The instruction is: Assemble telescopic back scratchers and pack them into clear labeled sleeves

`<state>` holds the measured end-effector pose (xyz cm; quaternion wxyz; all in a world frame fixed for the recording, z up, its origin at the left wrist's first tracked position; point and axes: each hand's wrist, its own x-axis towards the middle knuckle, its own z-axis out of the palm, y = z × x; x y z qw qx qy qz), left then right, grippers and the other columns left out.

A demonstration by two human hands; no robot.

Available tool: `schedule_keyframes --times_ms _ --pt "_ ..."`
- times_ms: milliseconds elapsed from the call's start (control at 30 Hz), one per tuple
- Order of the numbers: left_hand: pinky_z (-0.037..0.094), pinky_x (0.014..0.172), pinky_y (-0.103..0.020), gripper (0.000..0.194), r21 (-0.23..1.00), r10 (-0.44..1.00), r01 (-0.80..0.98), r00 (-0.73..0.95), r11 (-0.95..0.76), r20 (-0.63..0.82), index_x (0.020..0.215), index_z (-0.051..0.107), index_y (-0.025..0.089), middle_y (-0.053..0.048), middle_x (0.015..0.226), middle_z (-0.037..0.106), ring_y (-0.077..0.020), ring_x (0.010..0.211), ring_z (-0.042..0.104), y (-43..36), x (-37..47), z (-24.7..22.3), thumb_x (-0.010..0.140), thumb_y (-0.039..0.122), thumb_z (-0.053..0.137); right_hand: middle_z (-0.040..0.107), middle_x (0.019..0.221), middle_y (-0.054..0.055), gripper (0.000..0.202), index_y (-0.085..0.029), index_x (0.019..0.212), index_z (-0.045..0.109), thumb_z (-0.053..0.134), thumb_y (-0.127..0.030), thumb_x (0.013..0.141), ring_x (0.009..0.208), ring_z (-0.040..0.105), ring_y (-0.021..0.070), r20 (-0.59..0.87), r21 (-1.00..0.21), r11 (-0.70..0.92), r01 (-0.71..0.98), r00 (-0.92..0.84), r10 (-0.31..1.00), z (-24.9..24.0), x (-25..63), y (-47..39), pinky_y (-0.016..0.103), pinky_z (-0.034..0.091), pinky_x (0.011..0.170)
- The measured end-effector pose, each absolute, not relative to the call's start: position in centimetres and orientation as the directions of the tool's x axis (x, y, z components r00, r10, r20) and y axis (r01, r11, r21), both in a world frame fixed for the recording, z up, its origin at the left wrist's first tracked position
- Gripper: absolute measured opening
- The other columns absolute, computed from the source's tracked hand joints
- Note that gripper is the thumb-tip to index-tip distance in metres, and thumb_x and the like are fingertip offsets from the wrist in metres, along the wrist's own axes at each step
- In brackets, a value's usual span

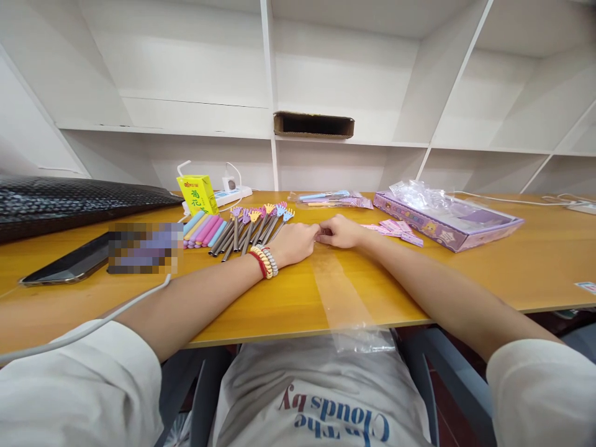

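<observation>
A long clear plastic sleeve [342, 292] lies flat on the table, its near end hanging over the front edge. At its far end my left hand [298, 241] and my right hand [342, 232] meet, fingertips pinched together on the plastic. Exactly how each finger grips it is too small to make out. Left of my left hand lie several grey sticks topped with coloured hand-shaped heads [254, 216]. Beside them is a row of pastel tubes [205, 230]. Just past my right wrist are small pink packets [395, 228].
An open purple box [470, 239] with crumpled clear plastic [421, 197] stands at the right. Wrapped pens [333, 198] lie behind my hands. A yellow drink carton [198, 194], a power strip [233, 195] and a phone [69, 264] are at the left. A cable [93, 326] crosses my left arm.
</observation>
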<state>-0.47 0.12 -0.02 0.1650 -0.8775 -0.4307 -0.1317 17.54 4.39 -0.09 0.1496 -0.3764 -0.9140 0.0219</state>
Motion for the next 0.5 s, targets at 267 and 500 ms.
schedule_keyframes --times_ms 267,500 --pt "0.044 0.068 -0.031 0.02 -0.181 0.7 0.811 0.575 -0.557 0.423 0.095 0.055 0.017 -0.008 0.09 0.064 -0.0211 0.081 0.061 -0.26 -0.44 0.2 0.087 0.02 0.037 0.061 0.07 0.004 0.028 -0.013 0.082 0.063 0.047 -0.035 0.086 0.058 0.044 0.0088 0.288 -0.151 0.764 0.627 -0.712 0.641 -0.18 17.5 4.71 0.021 0.028 0.058" --pt "0.042 0.062 -0.03 0.024 -0.171 0.703 0.831 0.543 -0.53 0.459 0.102 0.052 0.016 -0.009 0.082 0.064 -0.0217 0.075 0.062 -0.21 -0.38 0.11 0.089 0.024 0.033 0.06 0.07 0.003 0.032 -0.013 0.084 0.063 0.045 -0.039 0.087 0.058 0.044 0.0088 0.313 -0.188 0.749 0.635 -0.684 0.659 -0.09 17.71 5.0 0.021 0.028 0.058"
